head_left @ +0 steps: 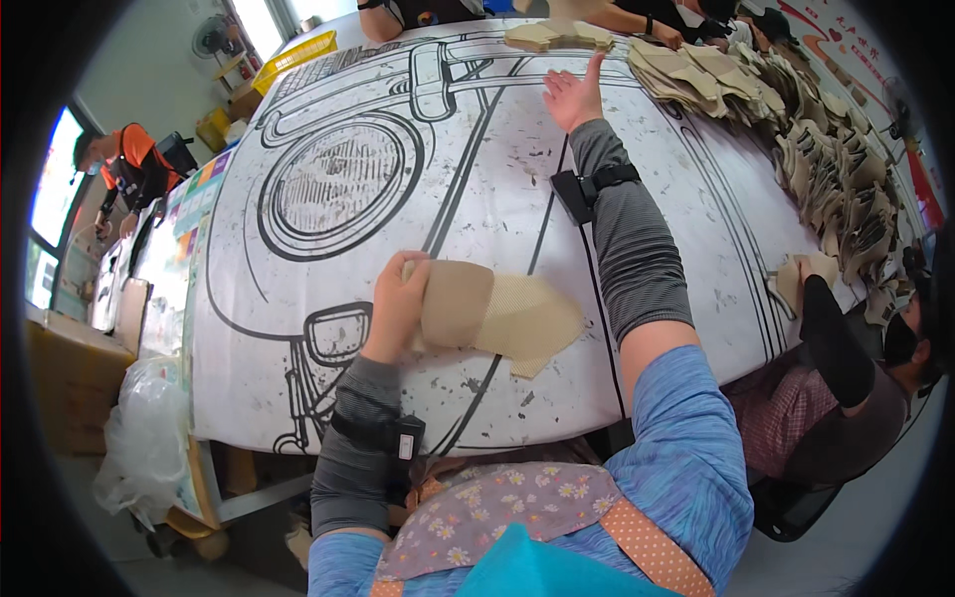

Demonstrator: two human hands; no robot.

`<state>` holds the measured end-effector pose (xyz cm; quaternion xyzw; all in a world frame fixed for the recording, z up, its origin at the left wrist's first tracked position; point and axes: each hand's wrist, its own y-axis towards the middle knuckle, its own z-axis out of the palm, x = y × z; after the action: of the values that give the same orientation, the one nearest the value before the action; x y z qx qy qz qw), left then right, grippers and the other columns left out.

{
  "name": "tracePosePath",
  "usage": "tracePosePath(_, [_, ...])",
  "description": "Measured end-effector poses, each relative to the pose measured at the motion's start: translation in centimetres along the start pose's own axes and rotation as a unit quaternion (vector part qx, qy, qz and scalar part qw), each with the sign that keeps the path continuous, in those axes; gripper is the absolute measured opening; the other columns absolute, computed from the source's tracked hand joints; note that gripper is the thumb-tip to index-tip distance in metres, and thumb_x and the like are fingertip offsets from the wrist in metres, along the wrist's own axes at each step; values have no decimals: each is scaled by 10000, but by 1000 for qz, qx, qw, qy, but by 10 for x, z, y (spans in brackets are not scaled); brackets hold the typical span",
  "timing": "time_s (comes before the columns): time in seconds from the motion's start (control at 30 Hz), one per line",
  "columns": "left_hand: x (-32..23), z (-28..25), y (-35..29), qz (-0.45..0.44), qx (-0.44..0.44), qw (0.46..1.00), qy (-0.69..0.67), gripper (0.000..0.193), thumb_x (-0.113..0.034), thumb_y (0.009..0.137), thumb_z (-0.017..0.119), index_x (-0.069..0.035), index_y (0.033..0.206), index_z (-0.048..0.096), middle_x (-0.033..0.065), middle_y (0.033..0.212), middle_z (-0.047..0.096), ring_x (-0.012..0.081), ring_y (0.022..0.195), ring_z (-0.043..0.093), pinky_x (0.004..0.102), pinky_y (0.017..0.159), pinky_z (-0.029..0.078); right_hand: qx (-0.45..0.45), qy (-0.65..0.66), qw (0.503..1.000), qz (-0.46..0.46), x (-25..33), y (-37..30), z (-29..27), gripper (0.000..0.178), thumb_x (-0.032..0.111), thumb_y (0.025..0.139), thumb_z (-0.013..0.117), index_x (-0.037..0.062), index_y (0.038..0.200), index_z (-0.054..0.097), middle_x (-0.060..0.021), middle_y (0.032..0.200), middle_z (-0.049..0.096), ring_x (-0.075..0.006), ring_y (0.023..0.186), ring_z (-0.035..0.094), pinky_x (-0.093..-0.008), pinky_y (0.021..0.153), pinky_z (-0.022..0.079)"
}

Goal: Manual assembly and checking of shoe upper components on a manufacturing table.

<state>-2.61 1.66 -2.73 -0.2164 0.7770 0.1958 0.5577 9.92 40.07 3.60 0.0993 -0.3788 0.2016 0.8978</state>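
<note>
My left hand is closed on the left end of a beige mitten-shaped fabric piece at the near middle of the table. Smooth tan cloth covers the end by my fingers, while the other end is cream with a fine mesh texture and a small corner pointing down. Far forward, my right hand is stretched out with its fingers apart, holding nothing. Just beyond it lies a small pile of similar beige pieces. Both forearms wear grey sleeves with dark straps and small black boxes.
The white table cover bears a black line drawing of a car front. Heaped beige fabric pieces line the far right edge. Several people sit around the table; one at right handles a piece. A yellow basket stands far left.
</note>
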Motion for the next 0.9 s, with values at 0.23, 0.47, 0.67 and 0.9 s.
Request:
tracePosePath(0.23, [-11,4,4,-19,16,1000,9,215,-184,935,607,6,1031,635,55,875,655,109,795,582,262,714,490,-34,2,998,-53,32,59,-4,1073,783,764,601,-7,1443,347,-175,1432,462,-319,1242,504,-501,1039,392])
tracePosePath(0.47, [6,0,3,-7,-4,1000,27,210,-173,941,600,5,1050,631,54,882,659,99,794,592,256,704,491,-172,13,984,-33,-27,67,-27,493,41,767,782,-78,1206,591,-131,1137,661,-255,917,673,-377,794,558])
tracePosePath(0.67, [-12,13,8,-4,40,999,0,214,-174,937,612,3,1055,632,51,890,661,99,800,594,252,708,494,-267,-103,953,-103,14,84,-84,354,74,683,715,-127,962,627,-141,942,667,-234,775,651,-382,711,552])
tracePosePath(0.9, [2,-4,1,-26,18,999,-21,226,-186,937,632,-2,1068,634,67,916,666,110,814,604,251,719,502,-161,229,934,-220,65,-53,-6,229,146,836,636,36,1030,580,-72,1010,651,-252,943,640,-401,819,532])
